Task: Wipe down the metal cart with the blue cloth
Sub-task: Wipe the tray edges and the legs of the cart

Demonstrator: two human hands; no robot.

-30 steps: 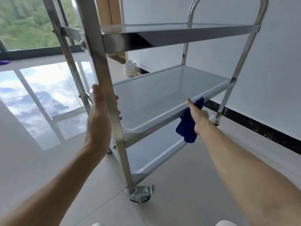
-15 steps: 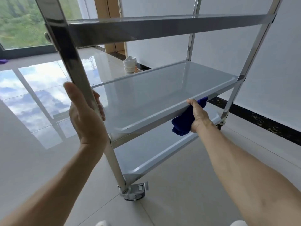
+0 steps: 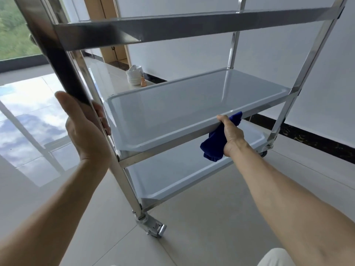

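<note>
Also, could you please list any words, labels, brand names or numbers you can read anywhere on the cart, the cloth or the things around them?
None: no readable text shows anywhere.
metal cart: bare steel, no label or brand in view.
blue cloth: plain.
stack of white bowls and the small orange item beside it: too small to show any marking.

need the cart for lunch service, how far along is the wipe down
Done: cannot tell; none of the shelves shows what has been wiped. In hand: the right hand grips the dark blue cloth against the front rim of the shiny metal cart's middle shelf, while the left hand holds the near upright post steady. Left, probably: the bottom shelf, the top shelf rail and the posts.
</note>
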